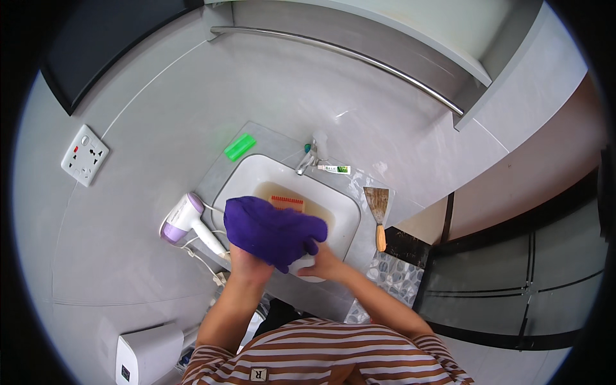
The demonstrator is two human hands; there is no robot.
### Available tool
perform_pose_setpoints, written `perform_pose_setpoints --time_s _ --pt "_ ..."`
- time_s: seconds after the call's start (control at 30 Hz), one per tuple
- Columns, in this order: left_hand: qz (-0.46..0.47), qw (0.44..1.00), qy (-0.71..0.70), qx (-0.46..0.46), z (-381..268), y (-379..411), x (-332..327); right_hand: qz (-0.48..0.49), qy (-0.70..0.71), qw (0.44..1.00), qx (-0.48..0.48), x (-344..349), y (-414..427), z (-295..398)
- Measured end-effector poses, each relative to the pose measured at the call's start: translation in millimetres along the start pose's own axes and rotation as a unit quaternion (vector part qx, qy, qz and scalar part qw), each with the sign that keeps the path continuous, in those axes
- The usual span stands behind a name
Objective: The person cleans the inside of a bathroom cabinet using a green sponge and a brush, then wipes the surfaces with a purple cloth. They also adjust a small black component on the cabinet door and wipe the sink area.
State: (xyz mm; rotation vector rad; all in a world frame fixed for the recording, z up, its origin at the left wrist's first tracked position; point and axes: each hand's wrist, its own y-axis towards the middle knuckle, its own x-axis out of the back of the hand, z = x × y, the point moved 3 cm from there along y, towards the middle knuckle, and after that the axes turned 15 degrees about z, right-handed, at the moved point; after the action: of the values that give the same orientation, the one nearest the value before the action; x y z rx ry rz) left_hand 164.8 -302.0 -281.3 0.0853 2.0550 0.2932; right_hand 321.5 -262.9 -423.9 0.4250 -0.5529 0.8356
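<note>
A bunched purple cloth (269, 231) is held up over a white washbasin (344, 226). From below, my left hand (250, 264) holds it; the cloth covers the fingers. My right hand (325, 262) is at the cloth's right end, its thumb apart and its other fingers partly hidden, so its grip is unclear. Cloudy water (264, 191) lies in the basin. Just beyond the cloth, a scrubbing brush with red bristles (287, 201) shows in part.
A chrome faucet (306, 163) stands at the basin's back, beside a tube (335, 169). Left are a green plastic case (239, 147) and a corded hair dryer (190, 224). A wood-handled scraper (378, 214) lies right. Above runs a metal rail (346, 52).
</note>
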Motion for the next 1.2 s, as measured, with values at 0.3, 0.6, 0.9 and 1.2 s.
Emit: perform_pose_setpoints --time_s 0.3,0.6,0.9,1.2 --pt "-0.133 0.979 0.145 0.045 -7.6 -14.0 79.1 -0.14 0.663 0.729 -0.098 48.7 17.5 30.6" --pt "-0.063 0.916 -0.056 0.391 73.0 -45.5 181.2 -0.239 0.712 0.657 -0.058 54.7 43.3 37.2" --pt "-0.13 0.92 -0.268 0.256 72.1 -24.0 168.6 -0.177 0.751 0.617 -0.156 -18.7 50.0 18.8" --pt "-0.117 0.929 -0.142 0.32 93.3 -22.9 152.2 -0.184 0.619 0.723 -0.243 0.6 58.2 -85.8"
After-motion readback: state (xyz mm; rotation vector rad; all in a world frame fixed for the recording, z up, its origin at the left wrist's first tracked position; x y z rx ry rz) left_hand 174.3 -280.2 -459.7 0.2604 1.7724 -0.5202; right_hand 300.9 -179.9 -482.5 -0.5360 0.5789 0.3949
